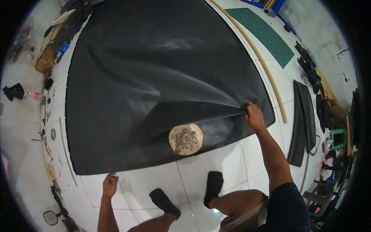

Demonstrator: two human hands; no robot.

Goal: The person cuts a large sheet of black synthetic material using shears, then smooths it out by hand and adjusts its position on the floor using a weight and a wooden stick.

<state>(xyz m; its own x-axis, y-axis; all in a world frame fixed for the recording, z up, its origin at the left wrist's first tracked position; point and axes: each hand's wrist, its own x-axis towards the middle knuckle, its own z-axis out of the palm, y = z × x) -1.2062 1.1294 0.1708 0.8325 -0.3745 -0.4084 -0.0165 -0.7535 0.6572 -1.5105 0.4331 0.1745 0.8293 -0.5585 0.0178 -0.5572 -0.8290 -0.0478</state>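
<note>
A large sheet of black leather-like material (162,69) lies spread over the floor. My right hand (254,116) pinches it near its right side, pulling up folds that run leftward from my fingers. On the sheet's near part rests a round, pale, worn disc (186,139) with dark grime in its middle; I cannot tell its material. My left hand (110,186) is just off the near left edge of the sheet, its fingers curled around something small with a whitish bit showing. What that small thing is I cannot make out.
White floor tiles (154,178) surround the sheet. Along its right side lie a long tan strip (266,69), a green mat (262,34) and folded black material (301,123). A green stool (338,139) stands far right. Small tools and a tape roll (53,134) line the left.
</note>
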